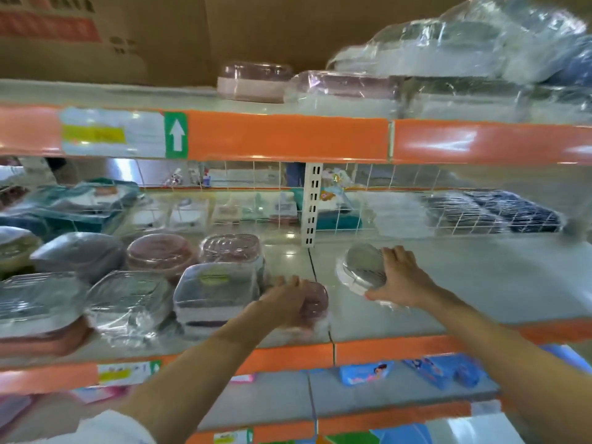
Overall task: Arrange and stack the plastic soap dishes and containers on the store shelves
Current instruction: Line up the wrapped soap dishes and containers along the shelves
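Observation:
My left hand (283, 301) grips a pink wrapped soap dish (315, 299) that sits on the middle shelf (480, 283), just right of a stack of wrapped dishes (216, 293). My right hand (402, 278) holds a grey-and-white oval soap dish (360, 269), tilted up on its edge, fingers over its top and thumb under it. More wrapped dishes, pink (160, 253) and clear (128, 299), fill the left half of that shelf in rows.
The top shelf (288, 136) carries a pink container (253, 81) and plastic-wrapped packs (464, 59). A wire grid (480, 216) backs the middle shelf behind a white upright post (310, 203). Blue packets (365, 373) lie on the lower shelf. The picture is motion-blurred.

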Action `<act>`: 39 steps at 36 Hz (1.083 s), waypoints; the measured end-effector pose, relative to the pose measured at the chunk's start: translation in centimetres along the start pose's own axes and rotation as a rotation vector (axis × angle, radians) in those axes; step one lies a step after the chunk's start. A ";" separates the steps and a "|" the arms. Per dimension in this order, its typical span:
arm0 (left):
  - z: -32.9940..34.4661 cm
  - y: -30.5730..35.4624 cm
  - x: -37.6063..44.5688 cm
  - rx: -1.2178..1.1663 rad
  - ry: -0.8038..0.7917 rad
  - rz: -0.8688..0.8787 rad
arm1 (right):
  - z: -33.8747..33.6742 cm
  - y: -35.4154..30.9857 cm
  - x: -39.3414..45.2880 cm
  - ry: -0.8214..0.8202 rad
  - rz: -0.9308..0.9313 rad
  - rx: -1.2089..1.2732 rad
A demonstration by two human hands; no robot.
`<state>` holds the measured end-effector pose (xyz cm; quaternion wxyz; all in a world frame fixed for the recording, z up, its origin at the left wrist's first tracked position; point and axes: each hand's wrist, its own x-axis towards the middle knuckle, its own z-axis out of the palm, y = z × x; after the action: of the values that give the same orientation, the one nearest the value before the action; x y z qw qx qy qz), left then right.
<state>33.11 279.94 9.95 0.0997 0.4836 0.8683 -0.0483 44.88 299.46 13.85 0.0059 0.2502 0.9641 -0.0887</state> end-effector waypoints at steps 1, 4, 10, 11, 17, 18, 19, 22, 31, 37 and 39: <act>-0.5 0.0 0.0 0.049 -0.014 0.029 | 0.3 -0.4 0.7 -0.001 -0.001 -0.002; -1.1 -0.9 0.1 0.200 -0.048 0.137 | 1.4 -2.0 2.9 -0.016 -0.012 0.005; 0.6 -2.1 0.7 0.256 0.070 0.241 | 3.1 -5.8 7.2 -0.063 -0.069 0.058; 1.2 -2.3 1.0 0.225 0.068 0.215 | 3.3 -6.5 7.8 -0.072 -0.077 0.074; 1.9 -2.2 1.1 0.006 0.158 0.152 | 5.0 -9.7 10.3 -0.158 -0.167 0.103; 1.9 -2.0 1.0 -0.006 0.183 0.133 | 5.3 -9.9 10.5 -0.188 -0.187 0.095; 1.8 -1.8 0.9 -0.011 0.205 0.109 | 5.5 -10.0 10.5 -0.218 -0.201 0.090; 1.8 -1.5 1.2 -0.045 0.216 0.061 | 5.5 -9.9 10.9 -0.278 -0.217 0.082; 1.0 -0.9 0.7 0.004 0.137 -0.011 | 4.6 -8.7 9.7 -0.234 -0.221 0.099; 0.8 -0.3 -0.2 -0.006 0.151 0.007 | 2.1 -7.0 5.7 -0.259 -0.248 0.073; 0.4 0.1 -0.5 0.010 0.141 0.072 | 1.1 -6.0 4.2 -0.268 -0.241 0.032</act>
<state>33.54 279.49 9.64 0.0375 0.5170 0.8550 -0.0146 38.27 296.08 13.53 0.1194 0.1188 0.9762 -0.1365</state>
